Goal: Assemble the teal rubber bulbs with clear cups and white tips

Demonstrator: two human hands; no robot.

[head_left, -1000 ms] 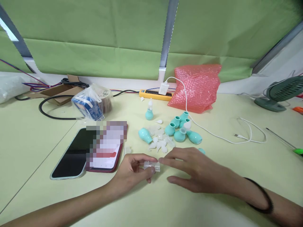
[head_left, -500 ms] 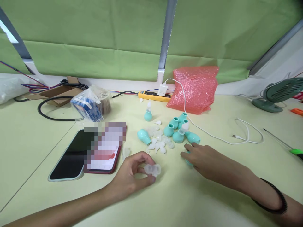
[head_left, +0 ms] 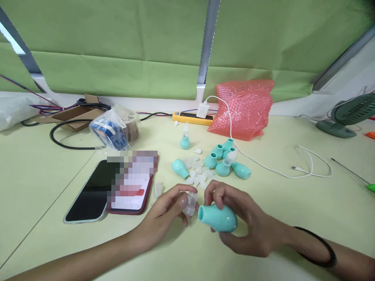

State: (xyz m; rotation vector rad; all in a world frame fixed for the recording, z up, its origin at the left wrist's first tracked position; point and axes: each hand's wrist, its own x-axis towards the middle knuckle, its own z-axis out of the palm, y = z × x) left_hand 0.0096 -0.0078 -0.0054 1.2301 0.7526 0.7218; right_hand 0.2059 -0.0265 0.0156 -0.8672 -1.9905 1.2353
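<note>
My left hand (head_left: 168, 207) pinches a translucent plastic tube piece (head_left: 191, 203) between thumb and fingers. Close to its right, my right hand (head_left: 243, 218) grips a teal rubber bulb (head_left: 219, 218), its open neck pointing left toward the tube piece; the two parts are apart. Beyond the hands lies a loose pile of clear and white plastic pieces (head_left: 197, 171). A teal bulb (head_left: 180, 168) rests on its side left of them. Several more teal bulbs (head_left: 211, 160) stand or lie to the right. Farther back, one bulb (head_left: 184, 142) stands upright with a clear tip fitted.
Two phones (head_left: 88, 195) lie at left, with a plastic bag of boxes (head_left: 113, 128) behind. A yellow power strip (head_left: 181, 118), a charger with white cable (head_left: 263, 170) and a red bubble-wrap package (head_left: 241, 111) sit at the back. A green fan (head_left: 342, 121) and screwdriver (head_left: 351, 173) are at right.
My right hand has lifted the teal bulb off the table and brought it left, near my left hand. The left hand has turned the clear tube piece more upright.
</note>
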